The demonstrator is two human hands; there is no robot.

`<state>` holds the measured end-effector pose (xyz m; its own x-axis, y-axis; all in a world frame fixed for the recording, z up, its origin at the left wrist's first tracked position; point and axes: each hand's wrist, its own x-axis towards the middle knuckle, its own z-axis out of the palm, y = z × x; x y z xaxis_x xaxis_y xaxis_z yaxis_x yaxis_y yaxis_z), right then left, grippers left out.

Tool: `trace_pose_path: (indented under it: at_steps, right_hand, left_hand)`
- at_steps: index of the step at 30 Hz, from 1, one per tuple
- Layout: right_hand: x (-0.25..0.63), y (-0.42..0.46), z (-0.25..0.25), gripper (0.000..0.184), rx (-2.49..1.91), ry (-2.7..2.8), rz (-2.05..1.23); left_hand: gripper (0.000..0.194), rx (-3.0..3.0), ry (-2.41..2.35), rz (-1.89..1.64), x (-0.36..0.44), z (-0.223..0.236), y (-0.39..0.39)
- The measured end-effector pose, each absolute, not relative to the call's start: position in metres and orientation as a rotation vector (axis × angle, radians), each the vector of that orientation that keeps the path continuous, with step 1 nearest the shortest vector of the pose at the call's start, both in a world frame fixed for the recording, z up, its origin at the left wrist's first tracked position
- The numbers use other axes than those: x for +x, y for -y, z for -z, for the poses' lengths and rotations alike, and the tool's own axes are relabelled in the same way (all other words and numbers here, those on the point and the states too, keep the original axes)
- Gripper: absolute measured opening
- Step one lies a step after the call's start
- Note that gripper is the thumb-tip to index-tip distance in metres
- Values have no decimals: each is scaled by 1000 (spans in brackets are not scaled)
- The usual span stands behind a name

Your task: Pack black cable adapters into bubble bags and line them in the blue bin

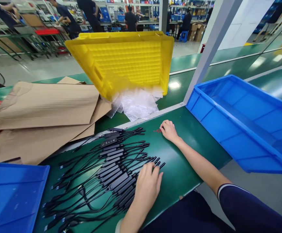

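A row of several black cables with slim rectangular inline modules lies side by side on the green bench mat. My left hand rests on the near ends of these cables, fingers curled down onto the plug tips. My right hand reaches farther out, fingertips closed at a small scatter of tiny red rings on the mat. Whether a ring is pinched between the fingers cannot be made out.
A yellow crate stands tilted on its side behind, with clear plastic bags spilling from it. Flattened brown cardboard lies at left. Blue bins sit at right and lower left. A grey post rises between them. People work far behind.
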<state>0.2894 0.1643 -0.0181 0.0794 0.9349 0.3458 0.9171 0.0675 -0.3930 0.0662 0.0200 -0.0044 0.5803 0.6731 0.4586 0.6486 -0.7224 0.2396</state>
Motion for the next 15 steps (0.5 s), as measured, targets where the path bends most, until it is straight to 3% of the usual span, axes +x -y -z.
trace_pose_path:
  at_steps: [10, 15]
  right_hand:
    - [283, -147, 12, 17, -1701, 1727, -95]
    - [260, -97, 12, 15, -1443, 1775, -312]
  left_hand:
    - [15, 2737, -1213, -744, 92, 27, -24]
    - [15, 2206, -997, -919, 81, 21, -25]
